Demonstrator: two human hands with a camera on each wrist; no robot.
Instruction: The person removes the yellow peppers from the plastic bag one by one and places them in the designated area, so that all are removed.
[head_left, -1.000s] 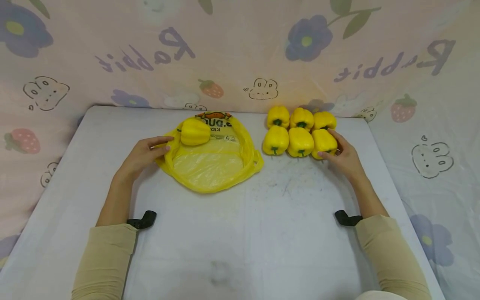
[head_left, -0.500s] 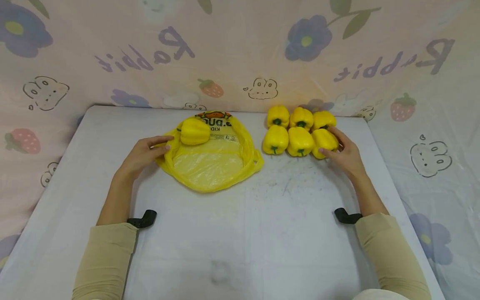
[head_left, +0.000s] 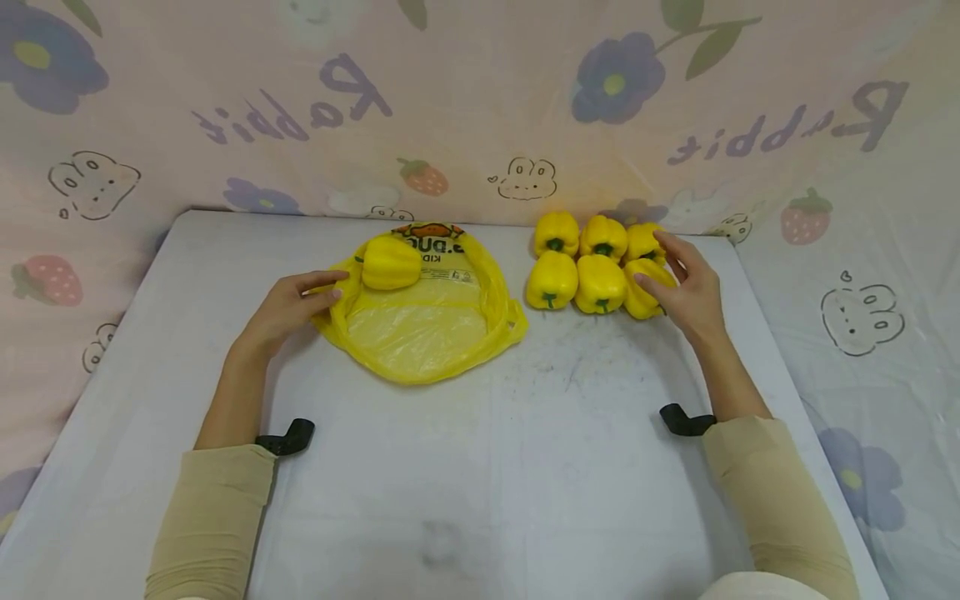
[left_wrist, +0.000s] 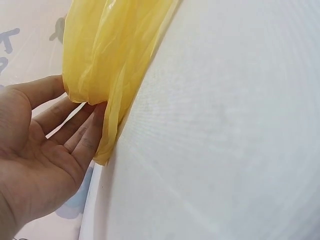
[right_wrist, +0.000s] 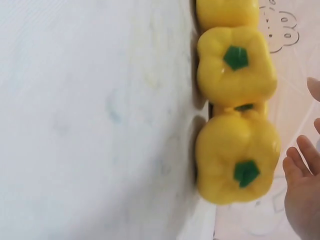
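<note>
A yellow plastic bag [head_left: 412,342] lies spread on the table, its rim rolled into a ring. One yellow bell pepper [head_left: 391,263] lies on its side inside the bag, towards the back left. My left hand [head_left: 279,310] touches the bag's left rim, fingers relaxed; in the left wrist view some fingertips are hidden behind the yellow film. To the right, several more yellow bell peppers [head_left: 601,283] stand in two rows. My right hand [head_left: 693,287] has its fingers spread beside the front right pepper [head_left: 647,288]. In the right wrist view a gap shows between that hand and the peppers.
A white-covered table [head_left: 480,467] bears everything. Behind it hangs a patterned cloth [head_left: 465,100] with rabbits, flowers and strawberries. Black wrist devices [head_left: 288,437] are strapped to both forearms.
My right hand has loosened from the front right pepper and risen slightly. That pepper has turned and leans differently now. The left hand and the bag have stayed put.
</note>
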